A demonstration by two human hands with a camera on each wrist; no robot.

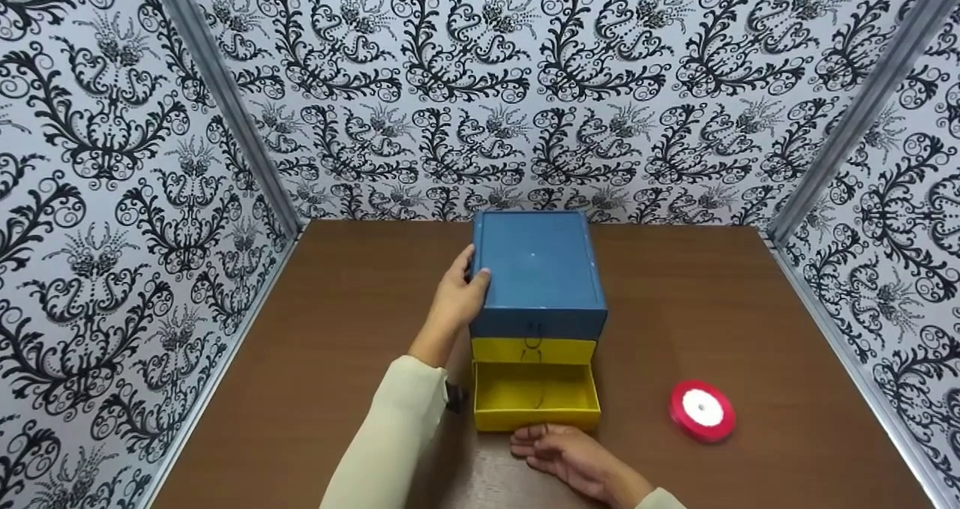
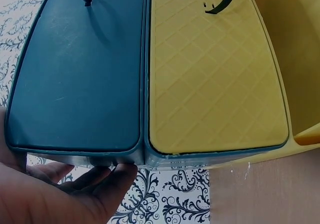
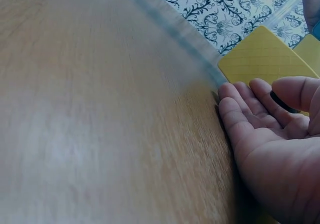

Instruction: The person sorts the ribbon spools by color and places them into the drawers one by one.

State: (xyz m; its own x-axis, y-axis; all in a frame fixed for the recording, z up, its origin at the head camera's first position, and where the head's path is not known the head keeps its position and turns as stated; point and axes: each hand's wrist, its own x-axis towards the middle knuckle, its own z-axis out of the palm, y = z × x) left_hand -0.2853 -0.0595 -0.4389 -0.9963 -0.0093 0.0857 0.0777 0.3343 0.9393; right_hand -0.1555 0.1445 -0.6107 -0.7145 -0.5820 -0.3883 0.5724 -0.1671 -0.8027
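Note:
A blue drawer unit [image 1: 536, 261] with yellow lower drawers stands upright near the middle of the table. My left hand [image 1: 459, 291] holds its upper left edge, the thumb over the top and the fingers along the side. The bottom yellow drawer [image 1: 538, 419] is pulled out, and its visible inside is bare. At that drawer's front is my right hand [image 1: 566, 456], palm up, with the fingers loosely bent. In the right wrist view a dark loop handle [image 3: 283, 103] shows between thumb and fingers; I cannot tell whether the hand touches it.
A red ribbon spool [image 1: 703, 411] with a white centre lies on the brown table [image 1: 337, 321], right of the drawers. The middle yellow drawer [image 1: 559, 350] sits in the unit under the blue one. Patterned panels [image 1: 480, 104] enclose the back and both sides.

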